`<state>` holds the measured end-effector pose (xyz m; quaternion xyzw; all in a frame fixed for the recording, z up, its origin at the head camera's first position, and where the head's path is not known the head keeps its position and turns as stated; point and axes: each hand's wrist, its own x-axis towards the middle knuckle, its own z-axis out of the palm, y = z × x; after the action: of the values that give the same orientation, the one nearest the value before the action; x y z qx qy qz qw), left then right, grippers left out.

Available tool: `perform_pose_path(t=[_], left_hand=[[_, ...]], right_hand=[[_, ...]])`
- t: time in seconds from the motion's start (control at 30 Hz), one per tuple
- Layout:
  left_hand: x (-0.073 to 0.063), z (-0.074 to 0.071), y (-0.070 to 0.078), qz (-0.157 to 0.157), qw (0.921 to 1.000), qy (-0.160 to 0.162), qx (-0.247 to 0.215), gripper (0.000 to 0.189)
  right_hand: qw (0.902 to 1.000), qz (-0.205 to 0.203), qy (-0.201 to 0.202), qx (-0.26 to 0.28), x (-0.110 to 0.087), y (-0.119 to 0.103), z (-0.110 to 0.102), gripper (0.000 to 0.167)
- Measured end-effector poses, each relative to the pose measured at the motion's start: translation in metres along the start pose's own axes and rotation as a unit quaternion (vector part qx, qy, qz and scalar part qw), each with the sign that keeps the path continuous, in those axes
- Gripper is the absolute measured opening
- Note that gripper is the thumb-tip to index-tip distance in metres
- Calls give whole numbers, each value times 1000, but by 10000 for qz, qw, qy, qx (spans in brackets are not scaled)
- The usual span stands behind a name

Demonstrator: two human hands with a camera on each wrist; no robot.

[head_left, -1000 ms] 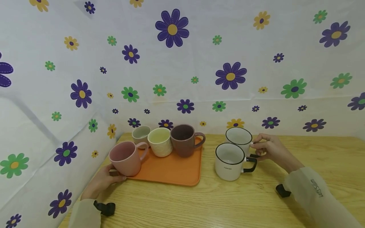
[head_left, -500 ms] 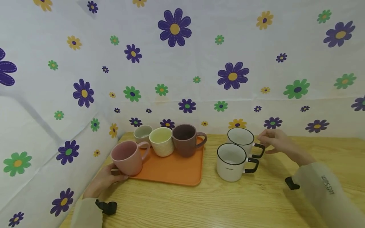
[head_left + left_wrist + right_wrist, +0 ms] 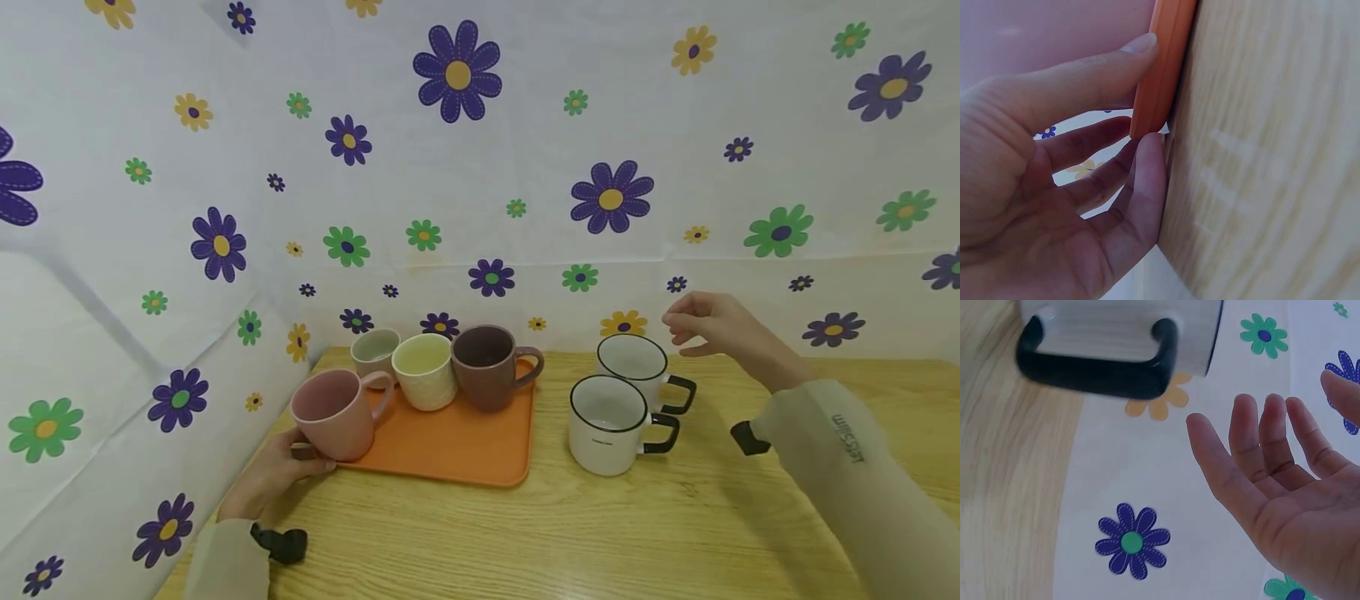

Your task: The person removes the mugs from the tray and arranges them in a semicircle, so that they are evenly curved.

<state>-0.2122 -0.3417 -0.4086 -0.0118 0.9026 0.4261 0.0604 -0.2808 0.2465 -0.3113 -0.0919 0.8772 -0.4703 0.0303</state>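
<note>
My left hand (image 3: 262, 477) is at the near left corner of the orange tray (image 3: 457, 454), beside a pink mug (image 3: 330, 421). In the left wrist view, the thumb lies on the tray's edge (image 3: 1161, 69) and the other fingers curl against its end. On the tray also stand a purple-brown mug (image 3: 483, 375), a pale yellow cup (image 3: 424, 379) and a small grey-green cup (image 3: 372, 354). My right hand (image 3: 720, 329) hovers with spread fingers, holding nothing, above and right of two white black-rimmed mugs (image 3: 603, 446). The rear mug's black handle (image 3: 1097, 376) is close in the right wrist view.
The wooden table (image 3: 465, 542) extends in front of the tray and to the right of the mugs. A white flower-print cloth (image 3: 517, 150) rises along the back and left side, close behind the cups. Black wrist bands (image 3: 281, 546) sit on both sleeves.
My right hand has let go of the rear white mug's handle, drawn back to the right, then risen above it. The left hand stays at the tray's corner.
</note>
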Motion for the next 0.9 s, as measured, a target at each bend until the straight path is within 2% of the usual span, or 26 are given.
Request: perform_pose_path(t=[0.3,0.6,0.9], left_hand=[[-1,1,0,86,9999,99,-24,64],[0,-1,-2,20,10000,5,-6,68],[0,0,-2,52,10000,10,-55,65]], right_hand=[[9994,-216,-174,190,12,-32,12,41],[9973,-492,-362,411,25,-64,28,36],[9923,-721,-501,872,30,-89,54,31]])
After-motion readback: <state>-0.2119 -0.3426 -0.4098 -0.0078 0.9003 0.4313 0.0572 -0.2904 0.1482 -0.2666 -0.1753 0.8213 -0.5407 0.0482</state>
